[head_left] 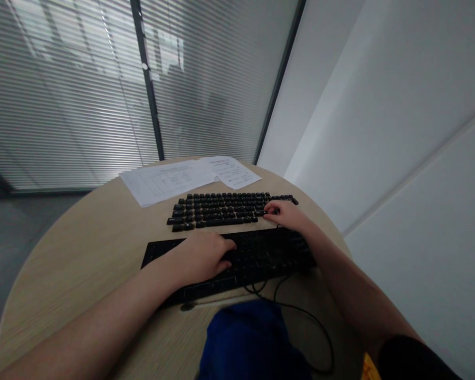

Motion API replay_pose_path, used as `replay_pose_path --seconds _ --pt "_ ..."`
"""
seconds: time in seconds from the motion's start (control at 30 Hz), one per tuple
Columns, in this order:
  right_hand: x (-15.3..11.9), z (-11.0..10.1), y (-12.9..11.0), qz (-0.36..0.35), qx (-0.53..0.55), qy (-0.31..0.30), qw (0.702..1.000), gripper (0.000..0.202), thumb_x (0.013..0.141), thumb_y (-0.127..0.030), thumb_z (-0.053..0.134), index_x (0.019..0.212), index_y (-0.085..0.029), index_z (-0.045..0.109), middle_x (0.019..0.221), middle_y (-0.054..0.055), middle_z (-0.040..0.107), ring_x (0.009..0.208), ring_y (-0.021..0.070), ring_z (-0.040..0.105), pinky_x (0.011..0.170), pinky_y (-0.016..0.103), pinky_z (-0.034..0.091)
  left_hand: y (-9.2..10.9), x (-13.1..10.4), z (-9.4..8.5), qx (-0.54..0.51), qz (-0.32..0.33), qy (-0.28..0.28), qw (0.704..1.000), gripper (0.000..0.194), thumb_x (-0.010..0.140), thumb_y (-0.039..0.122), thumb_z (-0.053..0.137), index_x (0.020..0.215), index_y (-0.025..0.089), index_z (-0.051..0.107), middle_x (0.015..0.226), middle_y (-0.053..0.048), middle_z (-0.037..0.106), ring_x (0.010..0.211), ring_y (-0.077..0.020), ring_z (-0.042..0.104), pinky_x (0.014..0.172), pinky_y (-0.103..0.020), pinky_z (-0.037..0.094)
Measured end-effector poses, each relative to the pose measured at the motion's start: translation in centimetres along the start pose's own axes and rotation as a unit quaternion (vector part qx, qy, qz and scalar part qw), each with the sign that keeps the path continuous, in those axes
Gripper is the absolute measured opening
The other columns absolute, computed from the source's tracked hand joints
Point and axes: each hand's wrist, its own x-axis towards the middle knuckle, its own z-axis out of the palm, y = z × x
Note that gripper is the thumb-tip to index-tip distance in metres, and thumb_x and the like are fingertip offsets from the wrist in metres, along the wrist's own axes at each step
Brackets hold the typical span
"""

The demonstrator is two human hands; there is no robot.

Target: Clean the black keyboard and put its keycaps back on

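Note:
A black keyboard base point(257, 256) lies near the front of the round wooden table. My left hand point(206, 253) rests over its left-middle part, thumb and a finger stretched apart to the right. Beyond the base, loose black keycaps point(221, 206) are laid out in rows on the tabletop. My right hand point(283, 212) is at the right end of these rows, fingers bent together at the keycaps; whatever is between the fingertips is too small to make out.
White printed sheets point(174, 179) lie at the table's point(83, 253) far side. A black cable point(304, 311) runs from the base toward the front edge. Blue cloth point(253, 340) is at the front. A glass wall with blinds stands behind, a white wall at right.

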Motion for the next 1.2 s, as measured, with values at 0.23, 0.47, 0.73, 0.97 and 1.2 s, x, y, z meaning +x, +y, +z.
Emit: replay_pose_path --seconds 0.23,0.47,0.73,0.97,1.2 --pt "-0.3 0.4 -0.4 -0.001 -0.083 -0.035 0.996 0.019 0.086 -0.029 0.074 0.103 -0.022 0.081 0.1 0.006 0.08 0.094 0.0239 0.073 0.084 0.035 0.053 0.1 0.1 -0.2 0.001 -0.005 -0.03 1.0 0.028 0.089 0.027 0.067 0.116 0.023 0.074 0.104 -0.01 0.08 0.098 -0.0325 0.076 0.081 -0.04 0.056" --pt "-0.3 0.9 -0.6 -0.007 -0.112 -0.048 0.993 0.022 0.089 -0.031 0.072 0.108 -0.024 0.082 0.105 0.007 0.08 0.1 0.0271 0.073 0.088 0.038 0.055 -0.3 0.1 0.4 0.005 0.017 0.006 1.0 0.028 0.088 0.026 0.066 0.115 0.022 0.073 0.1 -0.009 0.08 0.092 -0.0287 0.076 0.078 -0.036 0.056" --pt "-0.7 0.8 -0.3 -0.008 -0.098 -0.025 0.995 0.022 0.088 -0.028 0.074 0.109 -0.024 0.079 0.102 0.005 0.08 0.098 0.0249 0.073 0.088 0.038 0.055 -0.4 0.1 0.4 0.009 0.013 -0.003 1.0 0.03 0.09 0.028 0.066 0.119 0.022 0.072 0.104 -0.01 0.08 0.095 -0.0299 0.076 0.08 -0.039 0.057" --pt "-0.9 0.8 -0.8 -0.014 -0.101 -0.009 0.995 0.018 0.087 -0.026 0.076 0.104 -0.024 0.077 0.103 0.004 0.08 0.098 0.0248 0.073 0.086 0.036 0.053 -0.1 0.1 0.1 0.012 0.012 -0.004 1.0 0.029 0.089 0.027 0.066 0.117 0.022 0.073 0.102 -0.009 0.08 0.093 -0.0281 0.076 0.079 -0.036 0.057" --pt "-0.9 0.9 -1.0 -0.061 -0.112 -0.013 0.992 0.016 0.089 -0.024 0.073 0.104 -0.025 0.079 0.108 0.004 0.079 0.102 0.0253 0.072 0.09 0.037 0.052 -0.1 0.0 0.0 0.012 0.008 -0.017 1.0 0.029 0.09 0.027 0.065 0.119 0.022 0.072 0.105 -0.01 0.08 0.096 -0.031 0.076 0.081 -0.04 0.057"
